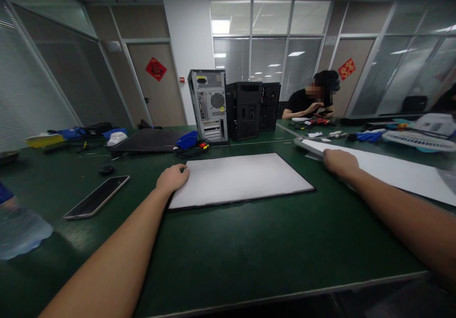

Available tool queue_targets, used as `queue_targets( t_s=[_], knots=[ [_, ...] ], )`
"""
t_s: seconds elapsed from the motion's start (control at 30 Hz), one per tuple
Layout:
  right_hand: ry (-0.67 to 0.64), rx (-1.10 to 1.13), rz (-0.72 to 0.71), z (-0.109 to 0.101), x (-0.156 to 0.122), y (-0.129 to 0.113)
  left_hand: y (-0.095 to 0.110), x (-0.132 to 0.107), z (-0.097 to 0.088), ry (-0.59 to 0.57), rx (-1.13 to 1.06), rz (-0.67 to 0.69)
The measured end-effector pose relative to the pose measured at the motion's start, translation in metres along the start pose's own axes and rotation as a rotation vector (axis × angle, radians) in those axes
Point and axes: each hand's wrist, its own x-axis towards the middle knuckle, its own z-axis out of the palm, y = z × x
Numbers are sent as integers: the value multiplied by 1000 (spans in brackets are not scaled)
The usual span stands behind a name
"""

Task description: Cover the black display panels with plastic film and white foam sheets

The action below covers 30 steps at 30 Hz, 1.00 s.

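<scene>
"While the left hand [173, 178] rests at the framed panel's [238, 178] left edge, what's done?"

"The white sheet [395, 168], gripped in the right hand's [340, 163] fingers, looks clear of the panel; setting it down seems left."

"Left fingers?"

"Can't tell whether they pinch. The panel lies back from the green surface's [270, 242] near edge."

"Beyond?"

"Computer towers [244, 109] toward the far edge, a person [299, 103], glass partitions [231, 57]."

Smooth matt panel [240, 179]; metal computer case [211, 107]
</scene>
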Motion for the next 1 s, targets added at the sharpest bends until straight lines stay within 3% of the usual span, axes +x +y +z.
queue_targets(
  t_s=[0.17,0.37,0.67,0.87,1.0],
  knots=[
    [52,-26,-167,-23,-14,-44,0,0,0,-6,-11,2],
    [149,12,-578,-53,-48,-105,1,-1,-2,-14,-13,-14],
    [171,185,-1171,-73,-97,-176,1,-1,-1,-1,-14,-24],
    [145,212,-1306,-99,-133,-229,2,-4,-2,2,-16,-18],
    [165,321,-1392,-147,-166,-259,3,-5,-3,-14,-47,-31]
  ],
)
